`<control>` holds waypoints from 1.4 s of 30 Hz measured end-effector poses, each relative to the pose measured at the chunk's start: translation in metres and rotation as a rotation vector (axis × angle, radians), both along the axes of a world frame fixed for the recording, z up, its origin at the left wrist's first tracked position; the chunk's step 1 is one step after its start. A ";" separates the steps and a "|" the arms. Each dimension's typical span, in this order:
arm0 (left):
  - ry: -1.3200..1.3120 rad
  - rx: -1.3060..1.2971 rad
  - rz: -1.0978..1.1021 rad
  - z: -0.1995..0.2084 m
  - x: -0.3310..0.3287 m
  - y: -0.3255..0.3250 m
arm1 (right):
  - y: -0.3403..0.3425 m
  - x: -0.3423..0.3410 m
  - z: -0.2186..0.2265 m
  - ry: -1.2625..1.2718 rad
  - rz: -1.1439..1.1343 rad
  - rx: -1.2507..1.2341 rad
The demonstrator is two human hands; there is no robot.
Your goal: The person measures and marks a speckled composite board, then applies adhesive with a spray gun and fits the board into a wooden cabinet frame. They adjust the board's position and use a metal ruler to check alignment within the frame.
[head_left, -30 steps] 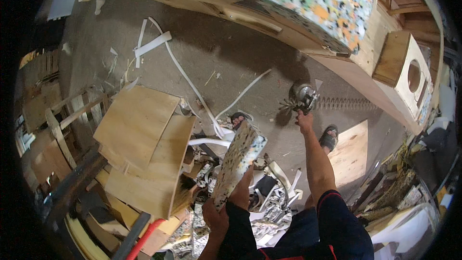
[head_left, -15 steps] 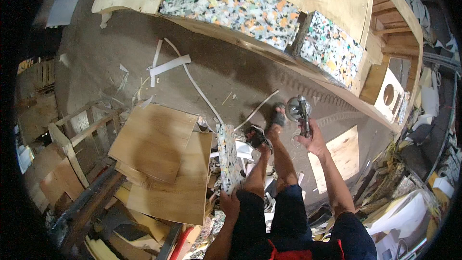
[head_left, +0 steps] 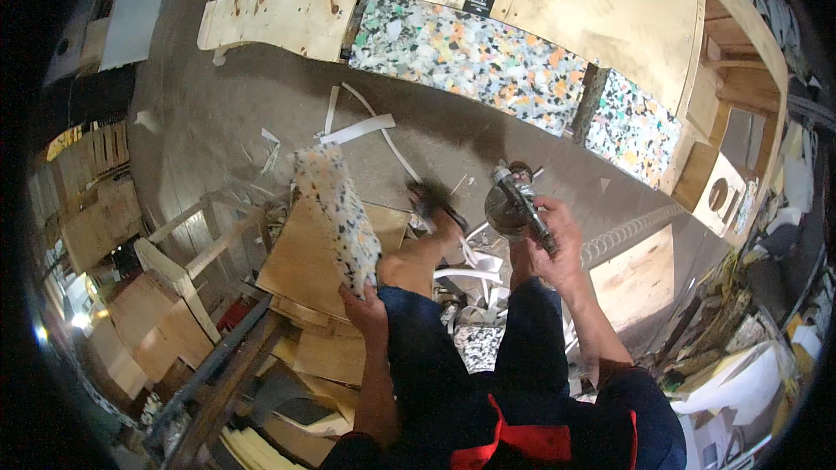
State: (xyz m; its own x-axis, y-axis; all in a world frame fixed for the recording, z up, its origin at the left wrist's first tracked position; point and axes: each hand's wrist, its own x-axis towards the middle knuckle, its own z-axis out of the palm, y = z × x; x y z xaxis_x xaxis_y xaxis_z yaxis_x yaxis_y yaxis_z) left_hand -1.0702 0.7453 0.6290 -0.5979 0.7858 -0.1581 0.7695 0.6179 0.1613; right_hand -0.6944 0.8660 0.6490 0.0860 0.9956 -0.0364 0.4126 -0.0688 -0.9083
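My left hand (head_left: 364,309) is closed on the lower end of a long speckled foam piece (head_left: 338,209), which tilts up and away to the left. My right hand (head_left: 559,239) grips a metal spray gun (head_left: 528,211) by its handle, with a round greyish cup at its left side. Beyond both hands lies a plywood furniture frame (head_left: 601,9). A long foam block (head_left: 470,57) and a shorter foam block (head_left: 631,126), both multicoloured, sit along its near side.
Plywood sheets (head_left: 326,352) are stacked at my left, by a wooden frame (head_left: 178,287). A coiled hose (head_left: 631,231) runs right of the gun, above a plywood panel (head_left: 634,283). White scraps (head_left: 475,274) litter the floor between my legs. Offcuts (head_left: 740,374) pile up on the right.
My left hand has lifted the foam piece up and to the left, over the plywood sheets. The spray gun has come slightly left and turned. My left leg has shifted, and the view has moved.
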 end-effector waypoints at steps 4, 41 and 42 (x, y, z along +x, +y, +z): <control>-0.131 -0.050 0.117 0.005 -0.059 0.068 | 0.010 -0.051 0.016 0.047 -0.123 -0.050; -0.193 -0.596 -0.431 -0.086 -0.357 0.131 | 0.151 -0.338 -0.075 0.161 -0.623 -0.092; -0.209 -0.544 -0.457 -0.087 -0.359 0.130 | 0.151 -0.337 -0.076 0.139 -0.611 -0.052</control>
State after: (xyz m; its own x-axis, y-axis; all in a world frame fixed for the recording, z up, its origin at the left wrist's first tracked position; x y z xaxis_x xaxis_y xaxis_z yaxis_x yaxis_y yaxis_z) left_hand -1.4288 0.8755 0.5419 -0.1441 0.7274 -0.6709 0.9560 0.2774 0.0955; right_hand -1.0316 1.0167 0.5728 0.6300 0.7647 -0.1356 0.1629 -0.3008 -0.9397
